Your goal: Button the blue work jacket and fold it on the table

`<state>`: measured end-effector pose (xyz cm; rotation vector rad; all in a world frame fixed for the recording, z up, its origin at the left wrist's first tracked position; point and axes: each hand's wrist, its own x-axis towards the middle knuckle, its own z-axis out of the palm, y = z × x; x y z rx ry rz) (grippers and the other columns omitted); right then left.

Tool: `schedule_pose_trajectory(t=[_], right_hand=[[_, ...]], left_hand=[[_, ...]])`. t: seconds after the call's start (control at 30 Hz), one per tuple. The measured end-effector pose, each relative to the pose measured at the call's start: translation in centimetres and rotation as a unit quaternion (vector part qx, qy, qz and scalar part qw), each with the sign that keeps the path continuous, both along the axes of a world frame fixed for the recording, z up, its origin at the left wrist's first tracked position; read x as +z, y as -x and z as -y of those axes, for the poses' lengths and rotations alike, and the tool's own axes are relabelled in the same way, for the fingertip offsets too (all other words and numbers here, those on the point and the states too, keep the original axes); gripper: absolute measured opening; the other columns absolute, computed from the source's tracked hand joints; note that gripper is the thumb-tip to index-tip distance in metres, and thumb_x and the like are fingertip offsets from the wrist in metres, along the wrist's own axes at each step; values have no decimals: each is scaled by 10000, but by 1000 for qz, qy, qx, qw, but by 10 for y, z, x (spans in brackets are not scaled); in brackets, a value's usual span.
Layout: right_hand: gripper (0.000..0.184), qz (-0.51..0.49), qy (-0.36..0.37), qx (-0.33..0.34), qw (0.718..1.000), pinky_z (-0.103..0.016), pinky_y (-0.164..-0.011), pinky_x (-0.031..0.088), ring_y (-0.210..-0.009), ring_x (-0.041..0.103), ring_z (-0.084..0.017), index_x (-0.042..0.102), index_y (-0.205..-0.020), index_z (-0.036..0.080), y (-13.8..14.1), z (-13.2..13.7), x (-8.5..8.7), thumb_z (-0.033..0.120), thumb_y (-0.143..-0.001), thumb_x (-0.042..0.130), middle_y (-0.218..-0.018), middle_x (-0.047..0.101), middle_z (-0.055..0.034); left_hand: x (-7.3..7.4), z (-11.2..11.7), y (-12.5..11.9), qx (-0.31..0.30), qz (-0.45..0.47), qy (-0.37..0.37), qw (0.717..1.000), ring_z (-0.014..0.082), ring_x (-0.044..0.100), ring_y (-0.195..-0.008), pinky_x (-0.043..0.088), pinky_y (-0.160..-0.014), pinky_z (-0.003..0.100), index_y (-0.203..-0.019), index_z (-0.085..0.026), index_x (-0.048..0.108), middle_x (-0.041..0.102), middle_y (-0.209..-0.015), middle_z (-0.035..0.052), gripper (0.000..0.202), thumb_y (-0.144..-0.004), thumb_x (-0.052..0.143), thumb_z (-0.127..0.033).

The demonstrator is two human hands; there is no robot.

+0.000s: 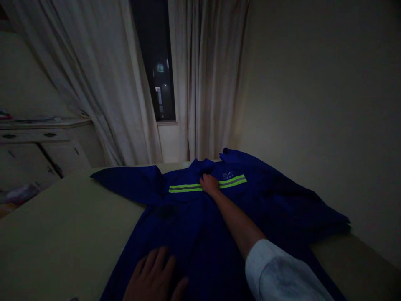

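A dark blue work jacket [184,225] lies spread on its back on the table, its collar at the far side and its sleeves out to both sides. A yellow-green reflective strip [233,181] crosses the chest, with a small pale print above it on the right. My right hand [209,184] reaches to the front opening just below the collar, fingers curled on the cloth over the strip. Its fingertips are partly hidden. Near the bottom edge my left hand [153,274] rests open over the lower front, fingers apart. The jacket's lower end runs out of view.
The pale table [69,225] extends to the left. Behind it hang light curtains [209,83] around a dark window [159,75]. A white cabinet [53,146] stands at the far left, and a plain wall [322,104] borders the right side.
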<state>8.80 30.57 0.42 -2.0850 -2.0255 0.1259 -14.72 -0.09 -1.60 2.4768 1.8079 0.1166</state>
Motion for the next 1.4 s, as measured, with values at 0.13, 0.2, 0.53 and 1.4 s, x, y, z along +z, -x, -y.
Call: schedule_pose_trajectory(t=[0.13, 0.2, 0.53, 1.4], right_hand=[[355, -18, -19, 6, 1000, -334, -890, 498, -1131, 703, -258, 691, -1195, 192, -2, -1, -10, 380, -1081, 413, -1231, 730, -149], [348, -21, -22, 7, 1000, -323, -881, 492, -1115, 705, -247, 684, -1188, 200, -4, -2, -13, 396, -1083, 417, -1215, 734, -140], [274, -24, -50, 21, 998, -307, -859, 468, -1092, 688, -220, 656, -1136, 223, -10, -10, -20, 361, -1078, 427, -1173, 725, -90], [259, -241, -87, -52, 965, -249, -738, 402, -874, 647, -176, 687, -904, 206, -32, -27, -26, 288, -1036, 480, -922, 742, -40]], left_hand=[[41, -94, -44, -7, 31, -85, 996, 290, 570, -1344, 467, -1102, 508, -1380, -243, 638, 609, -1495, 103, 439, -1060, 367, -374], [41, -146, -65, -17, 33, -101, 994, 283, 533, -1401, 427, -1158, 491, -1483, -197, 549, 560, -1553, 114, 480, -1059, 350, -302], [-2, -277, -108, 24, 37, -38, 998, 346, 288, -1576, 230, -1253, 649, -1623, -258, 367, 325, -1707, 68, 617, -1045, 318, -469], [-6, -280, -105, 34, 32, 1, 999, 348, 235, -1594, 184, -1256, 672, -1634, -314, 337, 276, -1730, 40, 695, -1008, 259, -604]])
